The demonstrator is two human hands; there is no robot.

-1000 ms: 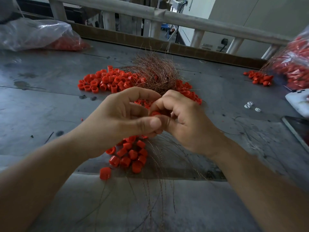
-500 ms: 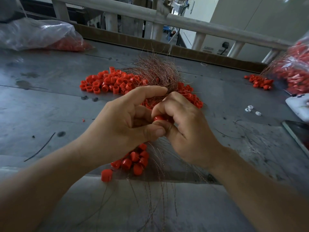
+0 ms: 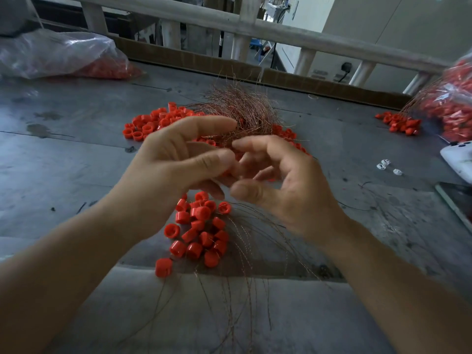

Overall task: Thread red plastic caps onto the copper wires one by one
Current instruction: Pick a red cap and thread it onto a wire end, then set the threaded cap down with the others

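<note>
My left hand (image 3: 176,169) is curled, thumb close to the fingertips; blur hides whether it pinches anything. My right hand (image 3: 288,185) is loose, fingers softly bent and spread. Under both, smooth round red plastic caps (image 3: 201,233) sit bunched on thin copper wires (image 3: 251,251) that fan toward me over the dull grey table (image 3: 63,175). Behind lies a bristly wire tangle (image 3: 242,111) beside loose caps (image 3: 150,122)
</note>
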